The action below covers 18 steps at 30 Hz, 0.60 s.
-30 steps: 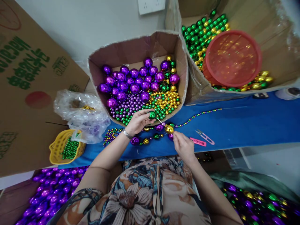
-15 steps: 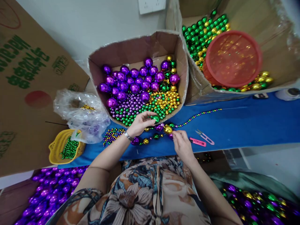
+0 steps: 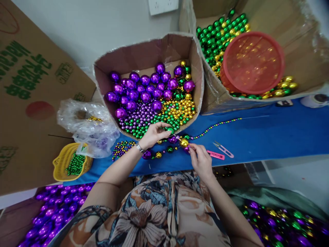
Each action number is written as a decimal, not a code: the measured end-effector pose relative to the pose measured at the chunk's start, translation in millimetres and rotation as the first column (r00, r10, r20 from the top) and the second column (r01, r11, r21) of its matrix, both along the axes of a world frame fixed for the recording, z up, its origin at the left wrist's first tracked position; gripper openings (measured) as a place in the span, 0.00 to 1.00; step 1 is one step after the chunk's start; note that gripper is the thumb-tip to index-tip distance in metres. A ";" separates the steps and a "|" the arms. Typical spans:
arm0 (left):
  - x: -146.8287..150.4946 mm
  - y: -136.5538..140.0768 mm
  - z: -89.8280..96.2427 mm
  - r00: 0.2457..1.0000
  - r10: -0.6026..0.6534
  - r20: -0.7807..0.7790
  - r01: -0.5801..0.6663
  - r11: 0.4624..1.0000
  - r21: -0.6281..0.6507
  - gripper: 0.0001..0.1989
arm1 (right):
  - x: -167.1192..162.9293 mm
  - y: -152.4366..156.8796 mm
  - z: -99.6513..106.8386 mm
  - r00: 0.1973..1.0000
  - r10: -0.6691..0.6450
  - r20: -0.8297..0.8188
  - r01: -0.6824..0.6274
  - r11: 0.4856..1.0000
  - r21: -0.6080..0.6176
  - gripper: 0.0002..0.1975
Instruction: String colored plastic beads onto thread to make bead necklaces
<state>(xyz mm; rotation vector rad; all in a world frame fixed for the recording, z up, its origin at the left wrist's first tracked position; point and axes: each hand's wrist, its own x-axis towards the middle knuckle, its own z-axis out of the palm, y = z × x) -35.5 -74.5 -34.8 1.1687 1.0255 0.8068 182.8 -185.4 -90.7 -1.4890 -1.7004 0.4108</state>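
Between the thumb and fingers of my left hand (image 3: 153,135) is a shiny green bead (image 3: 170,130). A thin needle or wire shows between this bead and a large gold bead (image 3: 183,143). My right hand (image 3: 201,160) is pinched at the gold bead's lower right, beside a purple bead that it partly hides; the thread there is too fine to follow. A bead strand (image 3: 158,155) of purple, green and gold beads lies on the blue cloth (image 3: 246,140) below my hands. A string of small beads (image 3: 216,127) runs off to the right, ending in a thin needle.
An open carton (image 3: 202,85) of mixed beads stands just beyond my hands. Behind it to the right, a red basket (image 3: 226,58) sits in a larger box. Pink snips (image 3: 223,149) and a pink cutter (image 3: 216,155) lie right. A yellow basket (image 3: 58,166) and plastic bag (image 3: 102,128) are left.
The whole view has shifted slightly. My hands keep nearly the same pose, with the green bead and the gold bead still close together.
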 end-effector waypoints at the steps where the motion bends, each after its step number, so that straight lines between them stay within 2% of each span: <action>1: 1.3 -0.9 0.4 1.000 -0.013 -0.010 0.013 1.000 0.006 0.20 | -0.6 -0.7 -0.2 1.000 -0.006 -0.013 0.006 1.000 -0.007 0.11; 4: 6.8 -4.2 1.9 0.998 -0.053 0.020 0.053 0.999 -0.003 0.20 | -2.8 -1.6 -5.6 0.994 -0.024 -0.108 0.015 0.997 -0.075 0.12; 6: 10.8 -4.6 2.8 0.994 -0.081 0.075 0.082 0.997 -0.009 0.20 | -3.8 -1.0 -12.6 0.962 -0.023 -0.272 -0.017 0.990 -0.143 0.14; 9: 17.3 2.5 2.3 0.978 -0.114 0.174 0.121 0.992 -0.034 0.23 | -3.6 1.2 -22.0 0.838 -0.032 -0.544 -0.094 0.975 -0.203 0.16; 10: 20.2 7.3 1.2 0.982 -0.099 0.161 0.102 0.995 -0.009 0.23 | -2.9 1.8 -23.5 0.798 -0.048 -0.601 -0.099 0.973 -0.209 0.16; 12: 28.2 19.4 -2.8 0.999 -0.046 -0.011 0.047 0.986 0.163 0.19 | -0.8 2.2 -23.5 0.746 -0.092 -0.659 -0.078 0.971 -0.224 0.17; 14: 38.9 31.9 -8.6 0.953 0.009 -0.301 0.123 0.901 0.416 0.12 | 2.0 1.7 -20.7 0.718 -0.128 -0.684 -0.054 0.970 -0.237 0.18; 16: 51.1 42.0 -14.3 0.821 0.036 -0.570 0.331 0.783 0.527 0.09 | 4.5 0.6 -17.3 0.704 -0.144 -0.695 -0.041 0.969 -0.242 0.18; 18: 62.5 47.9 -18.5 0.680 0.051 -0.731 0.495 0.704 0.509 0.10 | 6.1 -0.5 -15.0 0.707 -0.148 -0.691 -0.033 0.970 -0.242 0.18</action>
